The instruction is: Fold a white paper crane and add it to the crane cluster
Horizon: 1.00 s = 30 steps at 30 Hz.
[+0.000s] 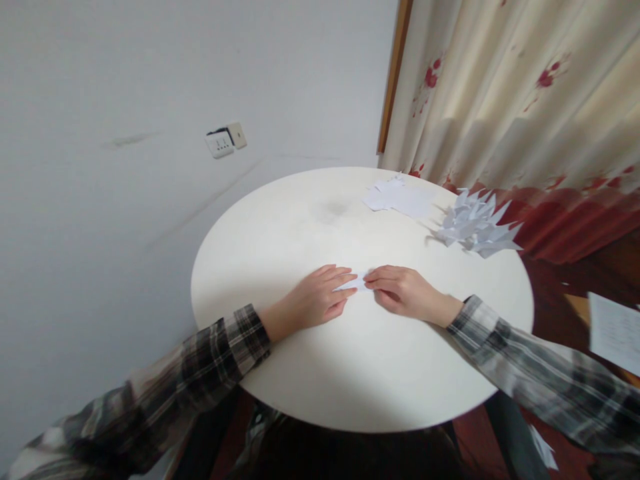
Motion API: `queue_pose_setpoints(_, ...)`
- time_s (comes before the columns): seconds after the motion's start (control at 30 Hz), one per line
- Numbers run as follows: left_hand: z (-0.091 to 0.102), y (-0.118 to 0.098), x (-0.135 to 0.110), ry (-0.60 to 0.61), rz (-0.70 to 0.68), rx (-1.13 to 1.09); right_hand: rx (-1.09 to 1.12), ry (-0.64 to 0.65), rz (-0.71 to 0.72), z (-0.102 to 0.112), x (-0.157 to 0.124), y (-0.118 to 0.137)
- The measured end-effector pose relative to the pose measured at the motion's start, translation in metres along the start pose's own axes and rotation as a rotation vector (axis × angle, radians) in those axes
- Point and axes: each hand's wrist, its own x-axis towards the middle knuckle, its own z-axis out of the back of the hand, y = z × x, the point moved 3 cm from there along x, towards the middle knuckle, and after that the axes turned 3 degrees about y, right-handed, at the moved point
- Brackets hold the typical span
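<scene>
A round white table (280, 233) stands by a wall (125, 80); near its middle lies a white paper (361, 283), the left hand (323, 293) spread on one end, the right hand (406, 292) bunched at the other, grip unclear.

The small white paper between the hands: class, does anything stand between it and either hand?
Nothing visible does: the left hand and right hand both touch the paper. The folded pieces and flat sheets lie aside, toward the white table's far right.

Small white paper piece (359, 283), lying flat, partly covered by fingers (344, 278), on white table (350, 373)
</scene>
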Motion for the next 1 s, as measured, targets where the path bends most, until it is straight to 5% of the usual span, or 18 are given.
queue_pose_setpoints(0.67, 0.003, 0.000, 0.001, -0.075, 0.134, -0.059, -0.054, 0.009, 0.001, -0.001, 0.001, 0.001)
queue_pose_setpoints(1.0, -0.008, 0.013, 0.004, -0.101, 0.421, -0.248, -0.080, 0.032, 0.006, 0.001, 0.005, 0.005)
